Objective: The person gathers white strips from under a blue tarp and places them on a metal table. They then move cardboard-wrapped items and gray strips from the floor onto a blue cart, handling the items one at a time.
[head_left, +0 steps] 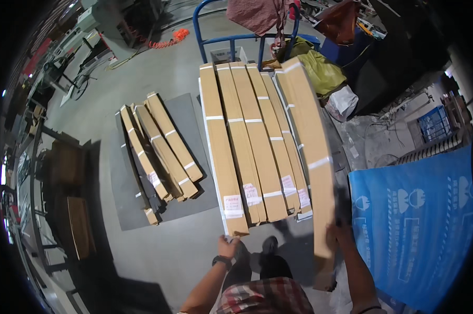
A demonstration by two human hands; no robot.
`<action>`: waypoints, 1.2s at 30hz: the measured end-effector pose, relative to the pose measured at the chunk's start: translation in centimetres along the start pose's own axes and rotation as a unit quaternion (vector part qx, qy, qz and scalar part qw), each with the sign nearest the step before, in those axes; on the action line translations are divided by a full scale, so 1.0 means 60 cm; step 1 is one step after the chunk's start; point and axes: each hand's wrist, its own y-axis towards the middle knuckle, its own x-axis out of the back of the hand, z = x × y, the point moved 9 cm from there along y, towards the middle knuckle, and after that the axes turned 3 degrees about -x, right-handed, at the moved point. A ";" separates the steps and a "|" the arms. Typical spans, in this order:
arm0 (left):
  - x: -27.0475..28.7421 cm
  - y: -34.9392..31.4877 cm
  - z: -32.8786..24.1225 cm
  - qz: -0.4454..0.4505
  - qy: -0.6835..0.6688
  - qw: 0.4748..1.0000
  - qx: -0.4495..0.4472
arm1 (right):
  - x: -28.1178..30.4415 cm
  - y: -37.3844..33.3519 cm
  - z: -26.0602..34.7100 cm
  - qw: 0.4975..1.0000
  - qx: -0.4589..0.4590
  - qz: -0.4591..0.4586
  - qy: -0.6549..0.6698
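Long, narrow brown cardboard cartons [252, 136], bound with white straps, lie side by side in a stack before me, some with white paper labels near their close ends. My left hand [227, 246], with a dark band at the wrist, has its fingers closed at the near corner of the leftmost carton [215, 152]. On the right, another long carton [312, 136] sits higher, slanting toward me, its near end hanging past the stack. My right hand [341, 234] grips that carton's right side close to this end; part of the fingers is in shadow.
A blue trolley handle [228, 39] rises behind the stack, a cloth [255, 15] draped over it. To the left, several shorter strapped cartons [160, 141] rest on a grey mat [189, 225]. A blue printed sheet [409, 225] covers something at right. A metal rack [35, 183] stands far left.
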 end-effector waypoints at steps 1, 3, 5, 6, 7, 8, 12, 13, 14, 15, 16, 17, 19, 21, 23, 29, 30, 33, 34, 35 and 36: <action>0.032 0.026 -0.012 -0.039 0.025 0.999 -0.012 | -0.050 0.035 0.018 0.995 0.006 0.077 0.060; 0.030 0.086 -0.033 -0.032 0.037 0.998 -0.032 | -0.106 0.114 0.017 0.986 -0.027 0.108 0.125; 0.005 0.150 -0.059 -0.023 0.050 0.997 -0.053 | -0.163 0.218 -0.019 0.970 -0.059 0.137 0.192; -0.007 0.179 -0.087 -0.047 0.075 0.992 -0.095 | -0.187 0.276 -0.032 0.959 -0.017 0.170 0.225; -0.018 0.206 -0.108 -0.071 0.100 0.984 -0.133 | -0.207 0.311 -0.036 0.945 0.021 0.205 0.254; -0.004 0.245 -0.107 -0.087 0.097 0.982 -0.137 | -0.250 0.329 -0.013 0.943 0.016 0.212 0.258; 0.001 0.354 -0.179 -0.158 0.100 0.969 -0.160 | -0.319 0.428 0.067 0.915 -0.108 0.224 0.317; -0.013 0.376 -0.190 -0.157 0.123 0.966 -0.167 | -0.315 0.467 0.065 0.920 -0.114 0.218 0.306; -0.017 0.389 -0.192 -0.160 0.151 0.961 -0.167 | -0.323 0.496 0.078 0.925 -0.106 0.217 0.294; -0.024 0.396 -0.194 -0.155 0.155 0.963 -0.158 | -0.328 0.518 0.093 0.930 -0.100 0.216 0.281; -0.047 0.404 -0.196 -0.083 -0.005 0.981 -0.174 | -0.338 0.535 0.107 0.923 -0.100 0.232 0.290; -0.062 0.405 -0.206 -0.013 -0.165 0.969 -0.185 | -0.350 0.534 0.123 0.921 -0.109 0.234 0.290; -0.054 0.406 -0.197 -0.027 -0.189 0.967 -0.171 | -0.408 0.502 0.165 0.872 -0.158 0.315 0.339; -0.055 0.411 -0.185 -0.032 -0.147 0.974 -0.168 | -0.453 0.504 0.132 0.861 -0.170 0.335 0.344; -0.055 0.410 -0.178 -0.037 -0.171 0.972 -0.159 | -0.489 0.512 0.080 0.907 -0.182 0.253 0.285; -0.060 0.412 -0.199 -0.008 -0.180 0.969 -0.168 | -0.569 0.500 0.104 0.987 -0.045 0.088 -0.128; -0.054 0.409 -0.207 -0.009 -0.141 0.977 -0.159 | -0.573 0.504 0.096 0.986 -0.052 0.086 -0.135; -0.042 0.407 -0.207 -0.017 -0.156 0.978 -0.135 | -0.589 0.500 0.122 0.996 -0.024 0.064 -0.059; -0.015 0.408 -0.207 -0.021 -0.172 0.974 -0.146 | -0.632 0.456 0.181 0.989 -0.008 0.104 -0.109; -0.006 0.405 -0.194 -0.023 -0.170 0.975 -0.140 | -0.663 0.425 0.213 0.978 0.011 0.137 -0.159; -0.016 0.407 -0.198 -0.017 -0.200 0.967 -0.157 | -0.660 0.439 0.206 0.974 0.084 0.117 -0.175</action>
